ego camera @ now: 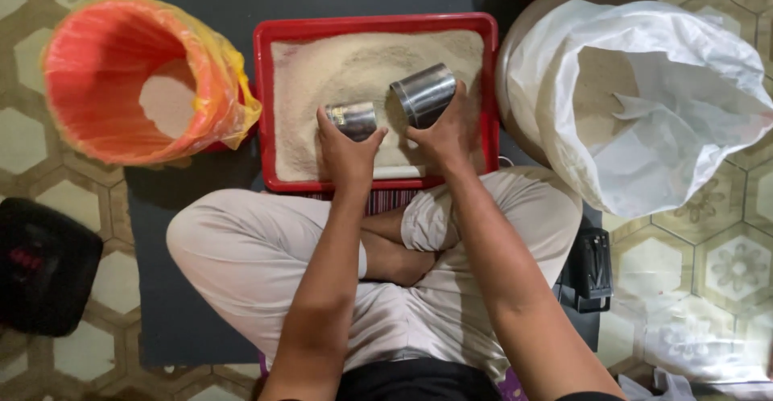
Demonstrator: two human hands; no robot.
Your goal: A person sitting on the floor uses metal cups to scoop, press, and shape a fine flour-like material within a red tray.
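I sit cross-legged on the floor before a red rectangular tray point(263, 87) filled with pale grain. My left hand point(348, 153) grips a small steel cup point(355, 118), tipped down into the grain near the tray's front. My right hand point(448, 133) holds a larger steel cup point(424, 93) tilted on its side, just right of the small cup and almost touching it. Both cups rest low over the grain.
An orange bucket lined with a yellow plastic bag point(129, 79) stands left of the tray, with some grain inside. A large white sack point(644, 103) of grain lies open at the right. A black object point(44, 264) sits at the left, another point(592, 268) by my right knee.
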